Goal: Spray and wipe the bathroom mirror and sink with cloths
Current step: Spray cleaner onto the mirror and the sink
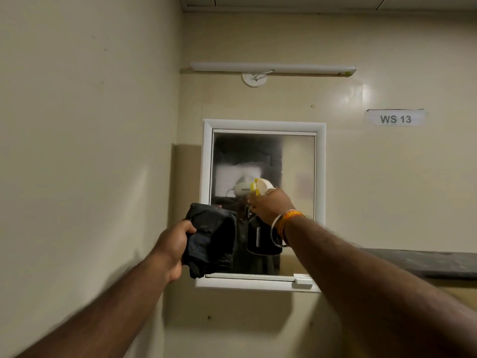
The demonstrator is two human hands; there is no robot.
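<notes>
- Left hand (173,248) grips a bunched dark cloth (210,239) at the mirror's (296,164) lower left corner.
- Right hand (271,206) is wrapped round a white spray bottle (260,187), raised before the mirror's middle.
- The glass looks misted near the nozzle.

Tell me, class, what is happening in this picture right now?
A person stands facing a white-framed mirror on a cream wall. The right hand grips a spray bottle aimed at the glass, which looks misted in its upper part. The left hand holds a dark cloth by the mirror's lower left corner. No sink is in view.
</notes>
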